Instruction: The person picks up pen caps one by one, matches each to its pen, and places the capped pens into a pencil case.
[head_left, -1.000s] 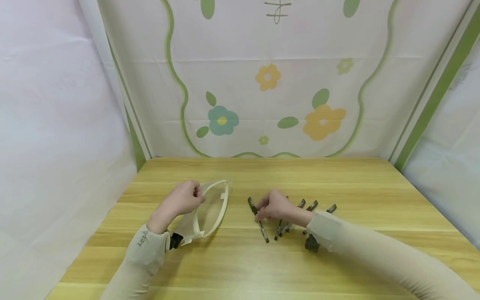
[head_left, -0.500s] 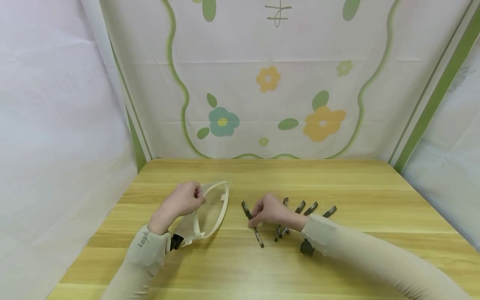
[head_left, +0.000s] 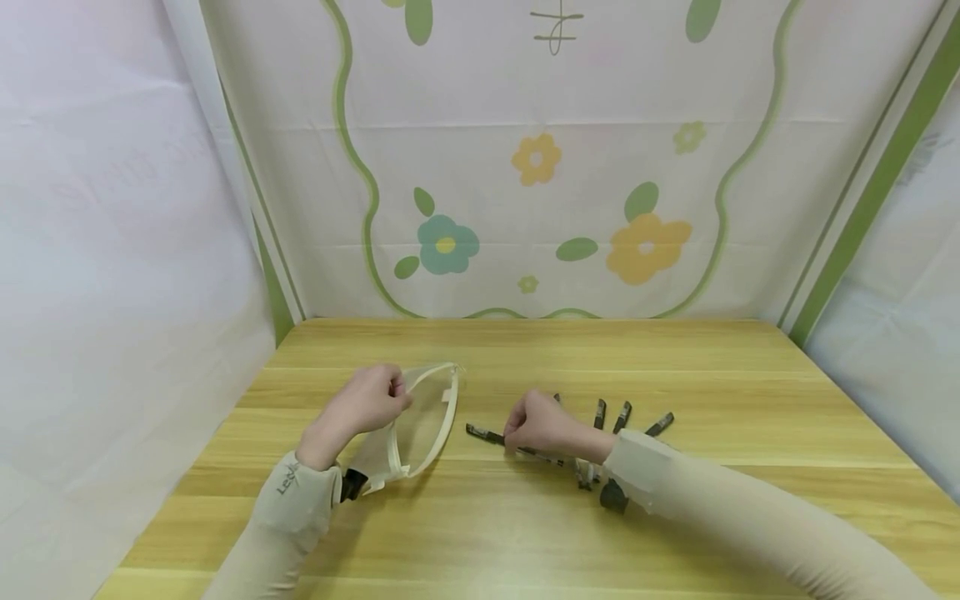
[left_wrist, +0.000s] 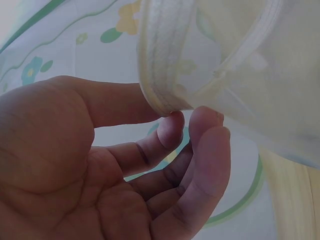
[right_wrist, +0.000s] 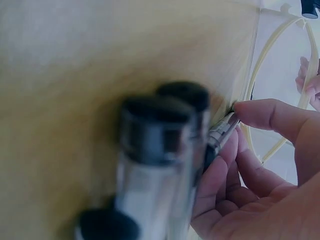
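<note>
My left hand [head_left: 360,408] pinches the edge of a translucent pouch [head_left: 444,421] with a pale zipper trim. In the left wrist view, thumb and fingertips meet on the trim [left_wrist: 165,55], and the pouch's mouth gapes to the right. My right hand [head_left: 546,423] pinches a black-and-clear pen [head_left: 483,434] around its middle; its capped end points left towards the pouch's mouth, a short gap away. The right wrist view shows the same pen [right_wrist: 223,131] between thumb and fingers. Several similar pens [head_left: 660,425] lie under and beyond the right hand, partly hidden by it.
The wooden table [head_left: 480,542] meets a floral cloth backdrop [head_left: 536,200] at its far edge. Cloth walls [head_left: 127,250] stand on both sides. A black wrist camera [head_left: 613,496] sits under the right sleeve, close to the loose pens' ends.
My right hand has moved slightly left and turned the pen from steeply slanted to nearly crosswise, with its capped end nearer the pouch. Some loose pens have shifted a little. The left hand stays put.
</note>
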